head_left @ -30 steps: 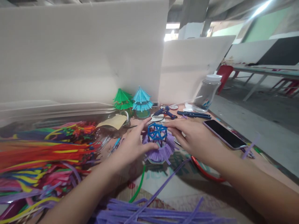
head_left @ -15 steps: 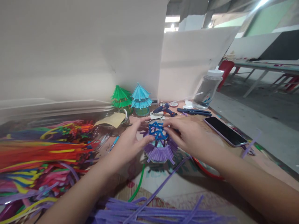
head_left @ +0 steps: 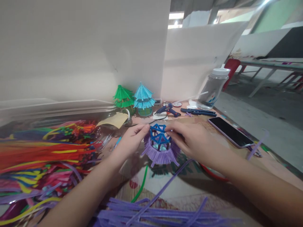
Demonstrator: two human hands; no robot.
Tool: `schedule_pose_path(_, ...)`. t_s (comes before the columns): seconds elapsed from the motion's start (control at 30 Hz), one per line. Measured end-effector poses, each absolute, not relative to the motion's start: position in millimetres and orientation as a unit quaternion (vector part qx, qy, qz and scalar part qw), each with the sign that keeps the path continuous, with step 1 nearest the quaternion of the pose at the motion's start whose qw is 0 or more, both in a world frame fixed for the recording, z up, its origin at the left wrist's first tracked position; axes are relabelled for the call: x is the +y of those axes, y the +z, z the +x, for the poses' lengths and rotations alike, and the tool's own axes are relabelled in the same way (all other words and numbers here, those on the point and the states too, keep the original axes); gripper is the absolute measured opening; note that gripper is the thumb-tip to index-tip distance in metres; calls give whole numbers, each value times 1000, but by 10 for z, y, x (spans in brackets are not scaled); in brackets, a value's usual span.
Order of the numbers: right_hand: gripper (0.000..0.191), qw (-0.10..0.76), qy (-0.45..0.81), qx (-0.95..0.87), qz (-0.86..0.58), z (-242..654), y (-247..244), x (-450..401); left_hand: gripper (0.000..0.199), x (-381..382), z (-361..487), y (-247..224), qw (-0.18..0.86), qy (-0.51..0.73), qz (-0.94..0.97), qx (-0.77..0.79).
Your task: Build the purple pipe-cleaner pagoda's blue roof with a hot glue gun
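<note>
Between my hands stands a small pavilion model made of pipe cleaners. It has an open blue frame (head_left: 161,137) on top, short dark posts under it and a purple fringed roof (head_left: 162,156) spread out around the lower part. My left hand (head_left: 134,136) is closed, thumb and fingertips pinched at the upper left corner of the blue frame. With its thumb and index finger, my right hand (head_left: 187,135) pinches the upper right side of the same frame. The frame's far side is partly hidden by fingers.
Purple pipe cleaners (head_left: 161,216) lie in front, a multicoloured heap (head_left: 47,151) at left. Behind stand a green model (head_left: 123,96) and a light-blue one (head_left: 143,96). A glue gun (head_left: 167,109), pliers (head_left: 199,112), a phone (head_left: 230,132) and a bottle (head_left: 214,90) are at right.
My left thumb has moved up and left from the front of the blue frame, and its fingers have closed at the corner. My right hand stays at the frame's right side.
</note>
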State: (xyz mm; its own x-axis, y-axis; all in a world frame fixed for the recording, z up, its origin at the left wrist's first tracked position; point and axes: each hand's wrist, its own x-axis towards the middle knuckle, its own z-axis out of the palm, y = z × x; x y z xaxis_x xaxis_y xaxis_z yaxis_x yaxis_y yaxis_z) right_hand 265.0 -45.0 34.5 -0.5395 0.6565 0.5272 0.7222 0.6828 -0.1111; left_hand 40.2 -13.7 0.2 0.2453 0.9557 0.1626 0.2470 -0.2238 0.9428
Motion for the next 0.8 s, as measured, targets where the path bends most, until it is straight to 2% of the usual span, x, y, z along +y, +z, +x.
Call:
schedule_pose_path(0.13,20,261,-95,-886,-370,2655,344,-498,45,-198,379,79,426,423,668,440)
schedule_pose_path(0.43,24,293,-144,-887,-326,2653,347,-596,31,-291,398,202,421,389,687,447)
schedule_pose_path(0.8,24,294,-167,-888,-312,2624,346,-633,46,-257,369,146,490,403,658,406)
